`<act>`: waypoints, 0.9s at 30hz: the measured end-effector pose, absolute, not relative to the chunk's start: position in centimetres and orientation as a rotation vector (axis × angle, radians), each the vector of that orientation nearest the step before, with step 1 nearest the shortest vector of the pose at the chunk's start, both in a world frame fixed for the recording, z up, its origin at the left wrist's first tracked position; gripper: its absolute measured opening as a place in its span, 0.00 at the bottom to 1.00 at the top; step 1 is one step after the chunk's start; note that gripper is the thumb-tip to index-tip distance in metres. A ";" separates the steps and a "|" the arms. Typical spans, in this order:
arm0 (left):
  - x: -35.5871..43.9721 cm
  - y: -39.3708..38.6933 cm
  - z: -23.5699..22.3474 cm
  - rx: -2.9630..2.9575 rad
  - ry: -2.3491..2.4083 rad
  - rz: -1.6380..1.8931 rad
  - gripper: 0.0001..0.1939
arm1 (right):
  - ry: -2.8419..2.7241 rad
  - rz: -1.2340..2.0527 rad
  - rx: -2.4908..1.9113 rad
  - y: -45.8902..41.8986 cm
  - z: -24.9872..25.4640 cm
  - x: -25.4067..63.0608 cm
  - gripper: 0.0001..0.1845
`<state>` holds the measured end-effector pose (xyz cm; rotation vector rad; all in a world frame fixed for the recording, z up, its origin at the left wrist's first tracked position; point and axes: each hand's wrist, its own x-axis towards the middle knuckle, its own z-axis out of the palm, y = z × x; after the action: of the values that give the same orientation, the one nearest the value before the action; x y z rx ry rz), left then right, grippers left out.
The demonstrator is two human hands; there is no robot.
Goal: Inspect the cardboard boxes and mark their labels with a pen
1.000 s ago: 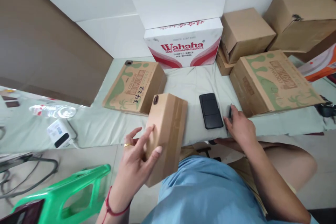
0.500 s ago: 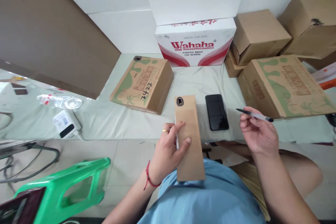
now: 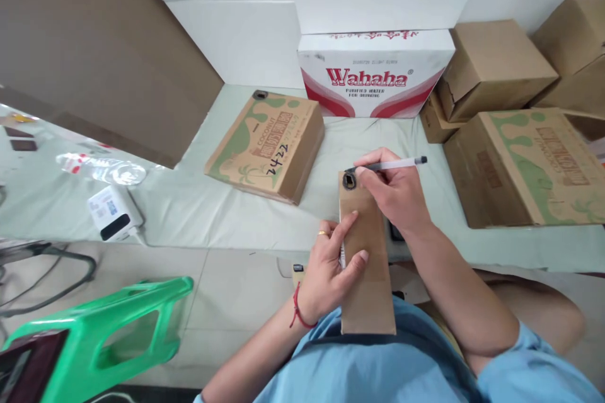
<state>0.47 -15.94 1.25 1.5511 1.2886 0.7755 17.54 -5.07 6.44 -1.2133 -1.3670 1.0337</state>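
Note:
My left hand (image 3: 333,267) grips a narrow brown cardboard box (image 3: 366,302) by its left side, thumb and forefinger lying on its upper face. The box rests against my body and the table's front edge. Near its far end is a small dark hole with a scribbled black ring (image 3: 349,181) around it. In my right hand (image 3: 399,192) is a pen (image 3: 401,164) with a clear barrel and a black end, its tip close to the ring; whether it touches the cardboard I cannot tell. A black phone (image 3: 395,232) lies mostly hidden beneath my right hand.
A coconut carton (image 3: 265,145) marked 2422 sits left of centre on the green-clothed table (image 3: 184,214). Behind stands a white Wahaha carton (image 3: 373,82). More cartons (image 3: 515,170) are at right. A white power bank (image 3: 113,214), a plastic bottle (image 3: 113,170) and a green stool (image 3: 108,334) are at left.
My right hand has swung left with the pen, from beside the phone to the far end of the cardboard box, now covering most of the phone. The view has shifted slightly.

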 end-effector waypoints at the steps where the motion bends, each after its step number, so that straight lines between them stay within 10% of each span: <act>1: 0.5 -15.9 1.2 1.543 1.276 0.784 0.34 | -1.373 0.985 -1.237 -5.0 6.1 17.0 0.05; 27: 0.1 -15.4 -0.6 1.605 1.035 0.930 0.33 | -1.476 0.709 -1.400 -5.9 5.0 16.0 0.07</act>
<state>0.10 -15.35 -0.62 1.6047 1.0350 0.9300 15.99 -5.90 5.00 -1.3998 -1.4755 0.7088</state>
